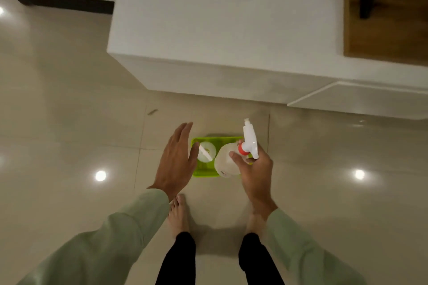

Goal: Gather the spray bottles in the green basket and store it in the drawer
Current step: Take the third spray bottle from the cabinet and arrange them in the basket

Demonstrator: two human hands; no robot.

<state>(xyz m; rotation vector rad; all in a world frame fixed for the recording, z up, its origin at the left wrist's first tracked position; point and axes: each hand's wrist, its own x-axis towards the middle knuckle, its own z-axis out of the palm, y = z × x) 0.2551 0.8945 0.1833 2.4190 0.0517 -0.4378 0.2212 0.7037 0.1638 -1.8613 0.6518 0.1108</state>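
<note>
The person stands barefoot on the shiny tiled floor (69,99), bent over a green basket (203,172) that sits on the floor in front of the feet. On the left, the left hand (177,162) is flat and empty, the fingers straight and close together, hovering at the left edge of the basket. Inside the basket, on its left side, one small spray bottle (206,151) is standing already. To the right, the right hand (253,169) is closed around the neck of a bigger spray bottle (228,162) with an orange collar, holding it over the right part of the basket. I think the step now is to put this bottle down. It is better to lower it straight and upright beside the first one, and to keep the left hand on the rim so the light basket does not slide. Further right, the white cabinet (227,21) has a drawer (361,99) that seems pulled out a little.
</note>
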